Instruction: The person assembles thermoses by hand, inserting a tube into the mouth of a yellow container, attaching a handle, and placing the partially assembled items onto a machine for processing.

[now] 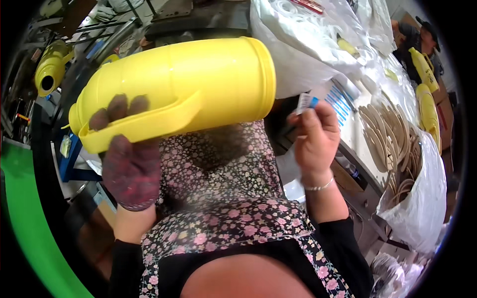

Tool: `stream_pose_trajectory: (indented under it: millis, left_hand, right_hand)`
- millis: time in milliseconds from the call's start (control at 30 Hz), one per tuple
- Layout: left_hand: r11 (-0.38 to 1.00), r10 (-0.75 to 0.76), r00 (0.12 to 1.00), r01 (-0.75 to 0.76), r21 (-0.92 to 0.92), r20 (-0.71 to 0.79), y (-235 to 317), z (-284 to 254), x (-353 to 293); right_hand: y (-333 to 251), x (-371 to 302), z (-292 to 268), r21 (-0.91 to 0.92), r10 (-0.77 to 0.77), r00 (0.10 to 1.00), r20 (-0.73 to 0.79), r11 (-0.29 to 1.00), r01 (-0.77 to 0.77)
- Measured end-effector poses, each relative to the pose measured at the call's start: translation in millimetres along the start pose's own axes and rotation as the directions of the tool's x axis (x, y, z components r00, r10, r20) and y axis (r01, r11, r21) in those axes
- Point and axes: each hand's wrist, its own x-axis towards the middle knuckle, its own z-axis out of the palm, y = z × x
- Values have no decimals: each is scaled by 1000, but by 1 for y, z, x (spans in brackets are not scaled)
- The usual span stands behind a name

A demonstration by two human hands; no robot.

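A yellow thermos flask shell (223, 74) lies sideways in the air before me, its wide end to the right and its handle facing me. My left hand (130, 164), in a dark reddish glove, has its fingers wrapped round the handle (149, 121). To the right of the wide end, my bare right hand (318, 131) pinches a small white-and-blue label (305, 103) between thumb and fingers. The label is apart from the flask shell.
At right, a worktop carries blue-and-white label strips (339, 102) and a stack of beige curved strips (385, 131). White plastic bags (303, 44) cover its far part. Another yellow flask shell (52, 69) is at far left; a person (422, 44) stands at far right near more yellow shells.
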Motion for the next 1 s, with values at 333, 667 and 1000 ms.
stream_pose_trajectory:
  millis: [333, 667, 1000]
  left_hand:
    - [538, 269, 870, -492, 684, 414, 1, 12, -21]
    - [561, 99, 839, -491, 666, 535, 31, 12, -36]
    - [700, -13, 979, -138, 701, 206, 98, -33, -14]
  right_hand:
    - [19, -2, 80, 198, 462, 863, 204, 844, -498]
    - [24, -3, 89, 15, 429, 884, 188, 898, -439]
    - [60, 20, 31, -731, 233, 923, 305, 679, 70]
